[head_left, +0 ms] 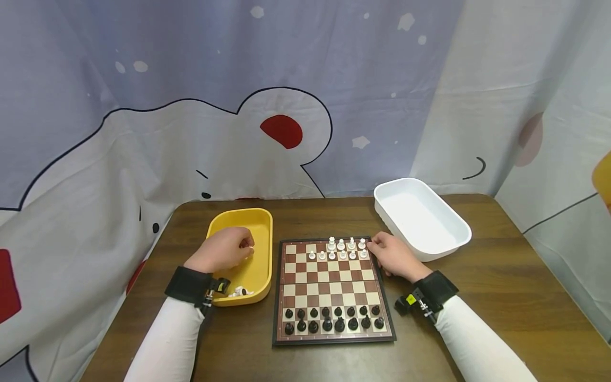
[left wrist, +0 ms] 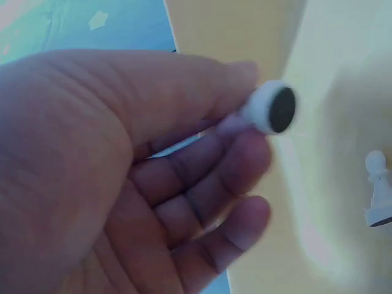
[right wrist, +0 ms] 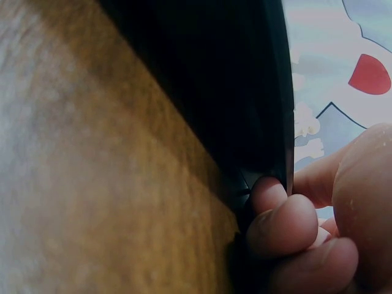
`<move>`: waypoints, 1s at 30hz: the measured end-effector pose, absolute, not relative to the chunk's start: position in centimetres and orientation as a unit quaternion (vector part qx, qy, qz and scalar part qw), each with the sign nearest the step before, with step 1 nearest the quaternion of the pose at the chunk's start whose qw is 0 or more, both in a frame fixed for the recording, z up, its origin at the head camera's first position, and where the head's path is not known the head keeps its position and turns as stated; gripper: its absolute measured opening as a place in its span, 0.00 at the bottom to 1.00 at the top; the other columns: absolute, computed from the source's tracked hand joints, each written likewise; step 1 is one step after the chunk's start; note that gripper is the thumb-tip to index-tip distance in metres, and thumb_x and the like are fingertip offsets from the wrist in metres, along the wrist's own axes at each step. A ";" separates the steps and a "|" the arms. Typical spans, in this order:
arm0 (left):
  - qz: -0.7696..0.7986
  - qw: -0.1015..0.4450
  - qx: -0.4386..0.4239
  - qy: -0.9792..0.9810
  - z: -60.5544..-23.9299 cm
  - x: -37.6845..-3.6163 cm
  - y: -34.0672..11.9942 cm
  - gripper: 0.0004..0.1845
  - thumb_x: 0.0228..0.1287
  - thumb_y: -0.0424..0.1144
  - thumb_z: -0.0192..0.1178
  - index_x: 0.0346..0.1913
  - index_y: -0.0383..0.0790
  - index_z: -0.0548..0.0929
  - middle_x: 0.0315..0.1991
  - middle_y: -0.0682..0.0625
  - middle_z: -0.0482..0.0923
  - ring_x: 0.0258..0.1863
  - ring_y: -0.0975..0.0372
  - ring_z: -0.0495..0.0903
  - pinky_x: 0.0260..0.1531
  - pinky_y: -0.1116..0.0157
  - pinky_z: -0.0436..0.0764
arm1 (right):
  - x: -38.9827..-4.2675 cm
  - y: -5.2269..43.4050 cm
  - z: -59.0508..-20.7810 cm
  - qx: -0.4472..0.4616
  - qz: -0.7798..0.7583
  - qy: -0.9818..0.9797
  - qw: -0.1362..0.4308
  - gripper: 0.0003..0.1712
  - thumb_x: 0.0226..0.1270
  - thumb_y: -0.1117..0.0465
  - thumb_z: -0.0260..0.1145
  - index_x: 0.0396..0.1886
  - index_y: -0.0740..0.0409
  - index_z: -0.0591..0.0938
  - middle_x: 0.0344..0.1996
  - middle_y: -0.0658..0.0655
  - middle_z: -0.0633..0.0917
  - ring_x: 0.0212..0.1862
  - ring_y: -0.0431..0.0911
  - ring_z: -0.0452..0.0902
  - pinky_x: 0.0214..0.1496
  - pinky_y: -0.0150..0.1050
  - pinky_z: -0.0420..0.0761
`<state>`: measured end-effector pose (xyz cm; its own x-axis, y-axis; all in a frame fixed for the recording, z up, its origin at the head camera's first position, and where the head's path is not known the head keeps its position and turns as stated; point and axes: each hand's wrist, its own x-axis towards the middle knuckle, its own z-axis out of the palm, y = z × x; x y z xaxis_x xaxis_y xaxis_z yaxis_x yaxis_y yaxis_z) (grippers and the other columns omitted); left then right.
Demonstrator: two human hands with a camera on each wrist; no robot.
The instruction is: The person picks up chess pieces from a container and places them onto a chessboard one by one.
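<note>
The black pieces fill the low rows of the chessboard, the white rows up top are only part full, and the left hand pinches a white piece over the yellow tray while the right hand curls on the board's edge.

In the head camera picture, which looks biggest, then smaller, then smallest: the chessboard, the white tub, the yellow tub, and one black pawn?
1. chessboard, clearly largest.
2. white tub and yellow tub look about alike; the left hand covers part of the yellow one, so no ranking.
3. black pawn, by far smallest.
</note>
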<state>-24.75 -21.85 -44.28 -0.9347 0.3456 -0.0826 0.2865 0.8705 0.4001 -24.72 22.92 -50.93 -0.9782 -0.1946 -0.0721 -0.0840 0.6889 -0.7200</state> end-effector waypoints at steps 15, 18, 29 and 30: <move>0.233 -0.045 0.227 0.945 -43.5 -24.6 -21.3 0.13 0.78 0.37 0.71 0.60 0.38 0.93 0.46 0.49 0.90 0.42 0.56 0.82 0.49 0.53 0.86 | -24.8 22.8 -50.9 -0.078 -0.387 0.916 0.068 0.17 0.90 0.53 0.56 0.54 0.64 0.80 0.20 0.56 0.81 0.13 0.46 0.74 0.16 0.41 0.74; 0.247 -0.054 0.234 0.939 -43.2 -24.4 -21.1 0.14 0.78 0.37 0.72 0.60 0.38 0.92 0.48 0.49 0.90 0.44 0.56 0.84 0.51 0.52 0.87 | -24.8 22.8 -50.8 -0.076 -0.387 0.916 0.068 0.17 0.90 0.53 0.56 0.54 0.64 0.80 0.20 0.56 0.81 0.13 0.46 0.74 0.16 0.42 0.74; 0.260 -0.096 0.250 0.928 -42.7 -24.0 -20.2 0.12 0.79 0.37 0.71 0.59 0.38 0.92 0.45 0.50 0.89 0.42 0.57 0.82 0.43 0.56 0.84 | -24.5 22.7 -50.6 -0.073 -0.388 0.916 0.068 0.17 0.89 0.54 0.56 0.54 0.65 0.79 0.21 0.56 0.81 0.14 0.46 0.74 0.17 0.41 0.74; 0.261 -0.098 0.252 0.927 -42.7 -24.0 -20.1 0.12 0.79 0.37 0.70 0.59 0.37 0.92 0.45 0.49 0.89 0.42 0.57 0.82 0.43 0.55 0.84 | -24.5 22.7 -50.6 -0.074 -0.388 0.916 0.067 0.17 0.89 0.54 0.56 0.54 0.65 0.79 0.21 0.56 0.81 0.14 0.46 0.74 0.17 0.41 0.74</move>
